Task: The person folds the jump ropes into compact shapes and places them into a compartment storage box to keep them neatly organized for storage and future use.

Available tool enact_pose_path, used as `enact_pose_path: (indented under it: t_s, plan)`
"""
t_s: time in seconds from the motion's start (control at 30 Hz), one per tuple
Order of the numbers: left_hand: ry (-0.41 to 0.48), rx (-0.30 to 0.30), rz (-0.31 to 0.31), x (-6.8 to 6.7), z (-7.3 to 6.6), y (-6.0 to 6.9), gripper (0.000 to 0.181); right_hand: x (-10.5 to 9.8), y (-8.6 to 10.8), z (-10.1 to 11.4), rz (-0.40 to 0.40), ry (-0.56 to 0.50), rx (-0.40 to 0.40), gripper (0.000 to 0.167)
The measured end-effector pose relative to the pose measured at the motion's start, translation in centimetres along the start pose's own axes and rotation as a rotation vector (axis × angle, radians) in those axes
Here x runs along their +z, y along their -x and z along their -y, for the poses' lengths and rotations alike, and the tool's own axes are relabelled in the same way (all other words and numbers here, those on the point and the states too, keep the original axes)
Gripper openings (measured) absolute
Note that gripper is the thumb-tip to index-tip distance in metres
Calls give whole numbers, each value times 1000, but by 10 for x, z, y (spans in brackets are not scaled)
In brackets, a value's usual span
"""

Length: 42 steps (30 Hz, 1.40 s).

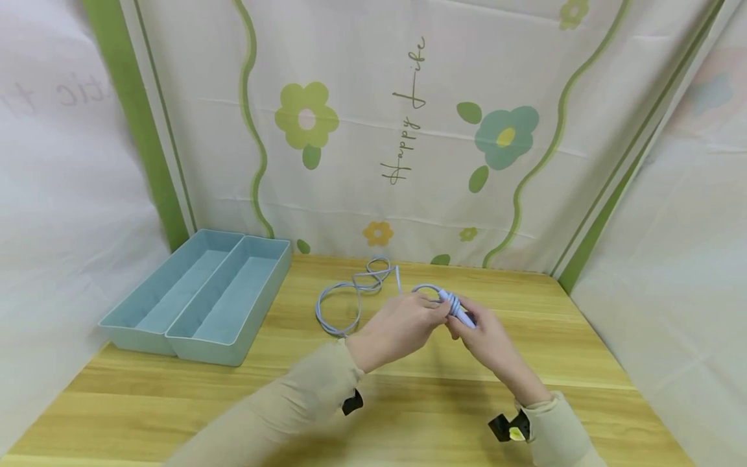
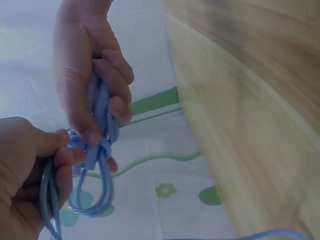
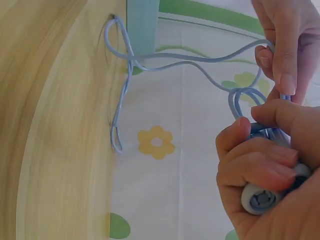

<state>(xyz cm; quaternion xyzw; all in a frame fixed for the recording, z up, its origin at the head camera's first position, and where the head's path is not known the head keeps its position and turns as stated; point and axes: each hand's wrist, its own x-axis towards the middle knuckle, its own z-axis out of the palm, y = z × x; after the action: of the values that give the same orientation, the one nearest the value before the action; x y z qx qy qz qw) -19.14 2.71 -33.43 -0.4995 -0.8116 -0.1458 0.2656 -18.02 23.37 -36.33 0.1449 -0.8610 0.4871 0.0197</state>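
Observation:
A light-blue jump rope has its two handles (image 1: 463, 316) side by side, with several turns of cord wound around them. My right hand (image 1: 481, 331) grips the handles; their round ends (image 3: 261, 199) show below its curled fingers in the right wrist view. Close beside it, my left hand (image 1: 405, 324) pinches the cord (image 2: 50, 195) at the wound turns. A doubled loop (image 2: 106, 192) hangs off the handles. The rest of the cord (image 1: 320, 305) trails from my left hand and lies in loose loops on the table.
Two pale-blue rectangular trays (image 1: 240, 350) stand side by side at the left of the wooden table (image 1: 408, 415). A white fabric curtain (image 1: 362, 143) with printed flowers rises behind the table, and more fabric hangs at both sides.

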Motion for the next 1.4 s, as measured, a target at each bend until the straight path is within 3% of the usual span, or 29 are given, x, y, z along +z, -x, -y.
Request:
enact_pose_path:
  t_s: [0.2, 0.33, 0.53, 0.67, 0.83, 1.1, 1.4]
  plan:
    - [336, -73, -181, 12, 4, 12, 28, -2, 2, 4, 45, -206, 50, 36]
    - [497, -121, -258, 14, 7, 16, 26, -2, 3, 7, 65, -314, 54, 35]
    - [585, -181, -257, 12, 10, 21, 26, -2, 3, 12, 75, -427, 35, 34]
    - [633, -176, -229, 13, 11, 25, 24, -4, 4, 11, 141, -460, -34, 29]
    - [616, -130, -237, 17, 12, 27, 22, -5, 4, 10, 187, -442, -66, 27]
    - [394, -36, -276, 24, 8, 30, 25, -1, 8, 12, 72, -357, -27, 28]
    - [344, -18, -223, 24, 12, 32, 35, 9, 8, 17, -41, -292, 25, 26]
